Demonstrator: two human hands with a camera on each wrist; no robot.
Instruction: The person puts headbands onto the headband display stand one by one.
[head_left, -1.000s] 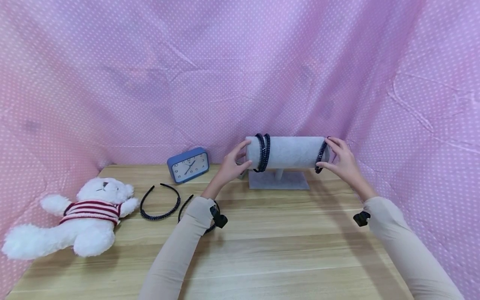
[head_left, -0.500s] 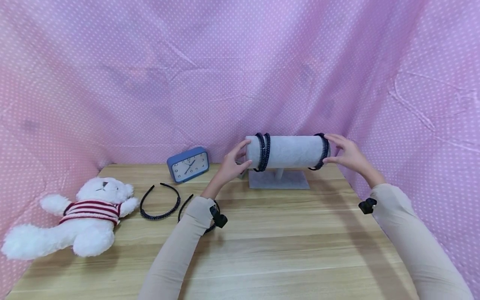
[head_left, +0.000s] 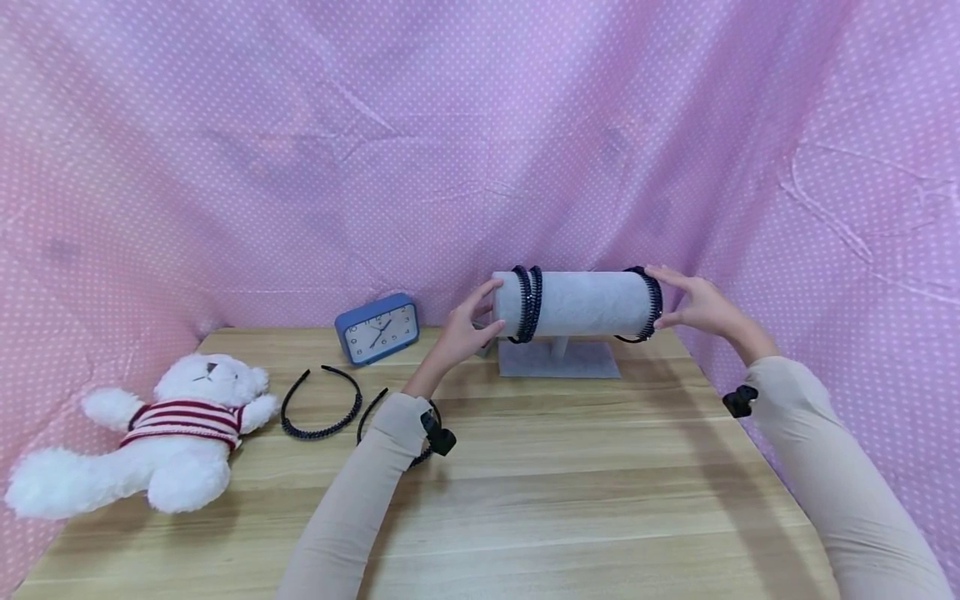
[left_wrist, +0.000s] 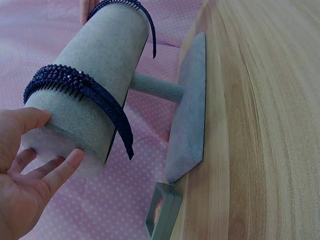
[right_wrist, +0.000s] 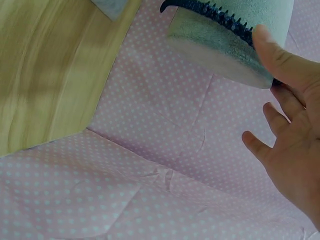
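The left hand (head_left: 461, 335) grips a grey velvet cylindrical stand (head_left: 588, 302) near the far right corner of the table (head_left: 540, 517); the right hand (head_left: 705, 308) pinches its rightmost dark-blue beaded headband (head_left: 656, 302), seemingly adjusting; straightening calls for gentle nudges.

Pink dotted cloth (head_left: 480, 125); seemingly wooden table (head_left: 570, 500)

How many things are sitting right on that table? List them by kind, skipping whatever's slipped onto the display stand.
Headbands: 2
White plush bear: 1
Blue clock: 1
Grey display stand: 1
Small frame: 1
Total: 6
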